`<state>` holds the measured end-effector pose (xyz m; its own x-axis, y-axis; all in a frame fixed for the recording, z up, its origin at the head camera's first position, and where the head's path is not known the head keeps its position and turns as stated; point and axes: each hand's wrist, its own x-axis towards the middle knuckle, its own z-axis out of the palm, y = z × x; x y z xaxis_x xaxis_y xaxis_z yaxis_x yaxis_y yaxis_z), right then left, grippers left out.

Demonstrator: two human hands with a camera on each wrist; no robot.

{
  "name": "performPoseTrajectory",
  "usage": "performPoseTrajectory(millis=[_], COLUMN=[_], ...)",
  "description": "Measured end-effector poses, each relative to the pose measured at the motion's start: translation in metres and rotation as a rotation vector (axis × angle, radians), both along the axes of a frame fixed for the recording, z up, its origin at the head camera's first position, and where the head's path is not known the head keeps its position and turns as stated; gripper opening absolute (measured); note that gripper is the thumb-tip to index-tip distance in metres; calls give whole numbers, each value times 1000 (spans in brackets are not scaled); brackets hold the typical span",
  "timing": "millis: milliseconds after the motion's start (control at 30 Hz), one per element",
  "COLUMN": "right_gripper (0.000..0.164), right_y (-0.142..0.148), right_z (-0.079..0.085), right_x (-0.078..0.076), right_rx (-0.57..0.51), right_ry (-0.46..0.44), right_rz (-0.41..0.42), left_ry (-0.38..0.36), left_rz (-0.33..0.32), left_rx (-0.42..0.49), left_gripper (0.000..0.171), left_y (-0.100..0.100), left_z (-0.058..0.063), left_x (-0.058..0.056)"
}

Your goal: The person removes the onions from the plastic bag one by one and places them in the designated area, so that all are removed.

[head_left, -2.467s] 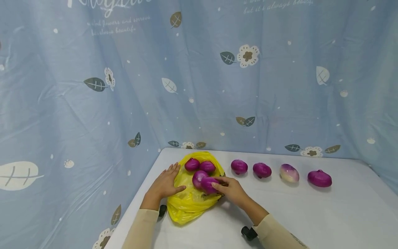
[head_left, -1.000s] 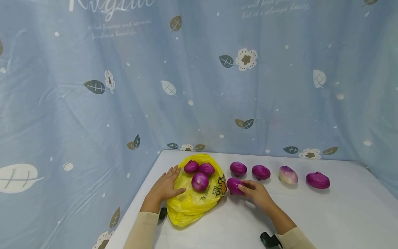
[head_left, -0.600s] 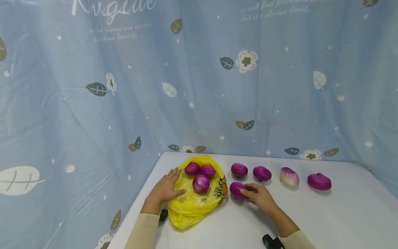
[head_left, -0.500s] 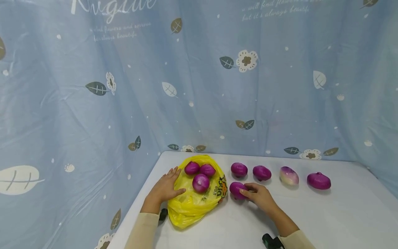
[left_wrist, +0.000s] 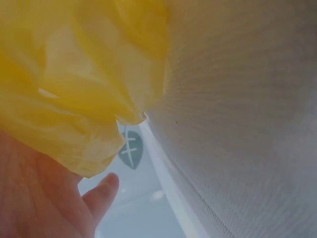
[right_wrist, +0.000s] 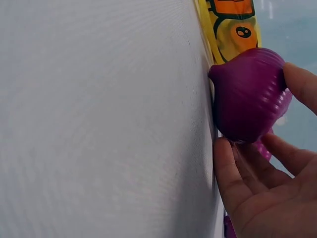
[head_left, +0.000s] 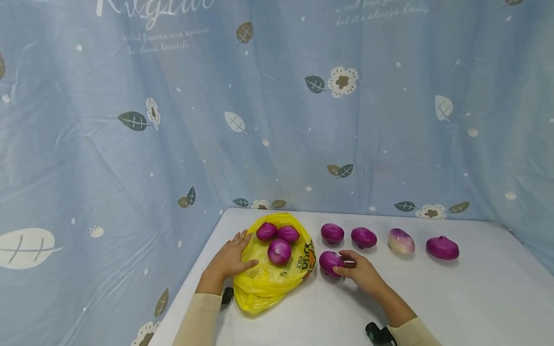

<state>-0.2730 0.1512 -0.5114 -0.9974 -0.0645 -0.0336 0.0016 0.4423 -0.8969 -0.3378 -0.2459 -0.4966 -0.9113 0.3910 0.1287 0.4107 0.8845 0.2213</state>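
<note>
Fingers of the right hand curl about a purple onion lying to their left, tip down on the desk toward its back left corner, beside a yellow bag; the left hand lies farther off, fingers spread at its edge.

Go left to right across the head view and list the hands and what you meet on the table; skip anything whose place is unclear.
Left hand → yellow bag → front purple onion → right hand → pale-and-purple onion → rightmost purple onion.
</note>
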Motion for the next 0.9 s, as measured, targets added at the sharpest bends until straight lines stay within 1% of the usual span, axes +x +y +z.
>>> performPoseTrajectory(millis=[133, 300, 433, 633, 767, 900], right_gripper=[62, 61, 60, 63, 64, 64], right_y=[1, 2, 2, 2, 3, 4], right_z=[-1, -3, -4, -6, -6, -3], right_x=[0, 0, -1, 0, -1, -2], right_rx=[-9, -5, -12, -25, -27, -29], right_ry=[-4, -1, 14, 23, 27, 32], right_rz=[17, 39, 54, 58, 58, 65], left_ry=[2, 3, -11, -12, -6, 0], left_rz=[-2, -3, 1, 8, 2, -21], left_rx=[8, 4, 15, 7, 5, 18], left_gripper=[88, 88, 88, 88, 89, 91], left_y=[1, 1, 1, 0, 1, 1], left_z=[1, 1, 2, 3, 2, 2], left_x=[0, 0, 1, 2, 1, 1])
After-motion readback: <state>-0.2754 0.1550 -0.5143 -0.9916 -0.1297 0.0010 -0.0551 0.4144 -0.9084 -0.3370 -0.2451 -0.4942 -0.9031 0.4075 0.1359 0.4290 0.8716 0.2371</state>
